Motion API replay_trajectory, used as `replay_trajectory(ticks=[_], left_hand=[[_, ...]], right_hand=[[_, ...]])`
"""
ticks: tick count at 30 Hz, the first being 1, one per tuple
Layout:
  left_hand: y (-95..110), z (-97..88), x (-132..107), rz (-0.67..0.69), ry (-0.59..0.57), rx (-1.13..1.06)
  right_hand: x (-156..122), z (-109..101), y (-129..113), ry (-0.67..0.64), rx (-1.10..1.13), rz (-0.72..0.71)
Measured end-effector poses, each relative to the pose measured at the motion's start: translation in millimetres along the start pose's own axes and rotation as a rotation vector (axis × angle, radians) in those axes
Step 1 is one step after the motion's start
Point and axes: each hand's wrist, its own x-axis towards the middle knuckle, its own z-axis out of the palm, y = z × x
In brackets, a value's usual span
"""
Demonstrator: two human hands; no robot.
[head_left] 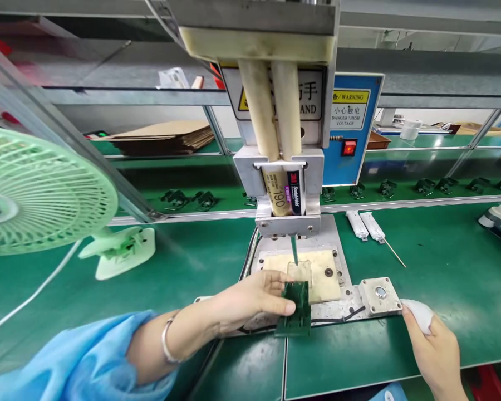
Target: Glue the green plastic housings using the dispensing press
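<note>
Blue sleeve, then left hand clamped on a green jig, apparently steadying its clear piece under the glue nozzle just ahead; right hand, empty, rests beside a push-button box.

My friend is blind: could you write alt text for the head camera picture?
A left hand holds a green part near a glue dispenser's nozzle; the right hand, fingertip covered in white, rests beside a metal button.
</note>
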Motion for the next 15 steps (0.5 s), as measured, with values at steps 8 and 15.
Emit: replay_trajectory(ticks=[8, 15], left_hand=[[13, -19.2, 41, 0.281, 0.04, 0.16], [3, -14.7, 37, 0.445, 0.138, 0.373]], right_hand=[[-1, -2, -5, -0.01, -0.01, 0.003], [-1, -2, -9, -0.008, -0.007, 0.009]])
